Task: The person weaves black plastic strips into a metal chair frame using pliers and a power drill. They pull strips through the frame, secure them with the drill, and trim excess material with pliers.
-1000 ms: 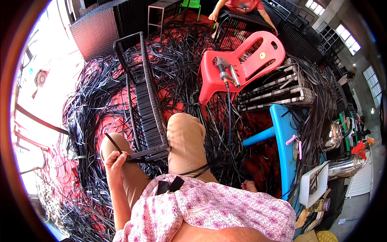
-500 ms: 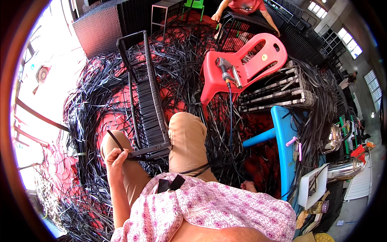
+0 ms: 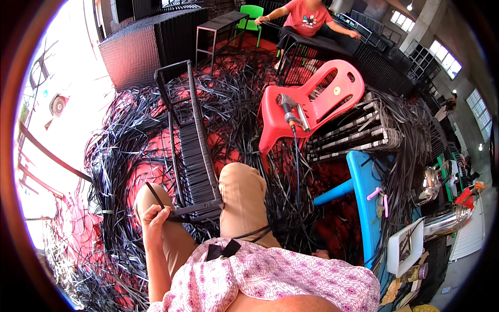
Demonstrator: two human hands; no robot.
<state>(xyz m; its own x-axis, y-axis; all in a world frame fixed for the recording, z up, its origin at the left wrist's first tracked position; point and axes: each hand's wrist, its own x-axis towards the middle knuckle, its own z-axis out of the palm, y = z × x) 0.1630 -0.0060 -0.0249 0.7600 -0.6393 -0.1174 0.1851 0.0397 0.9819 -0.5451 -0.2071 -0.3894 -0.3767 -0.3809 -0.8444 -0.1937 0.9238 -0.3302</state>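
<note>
Between my knees stands a black chair frame, its lower panel covered in rows of black strip. My left hand is closed at the near left corner of this frame, pinching a black plastic strip whose end sticks up past the fingers. More black strip runs across my right thigh. Only a small patch of skin, apparently my right hand, shows past the patterned shirt's edge; its fingers and anything in them are hidden.
Loose black strips cover the red floor. A red plastic chair ahead carries a corded power tool. A blue stool lies on its side at right, near a white tray. Farther off, a person in red sits behind black wickerwork.
The view has tilted up, so the scene sits lower and more of the other person shows. My left hand keeps its grip at the frame corner. Less of the apparent right hand shows.
</note>
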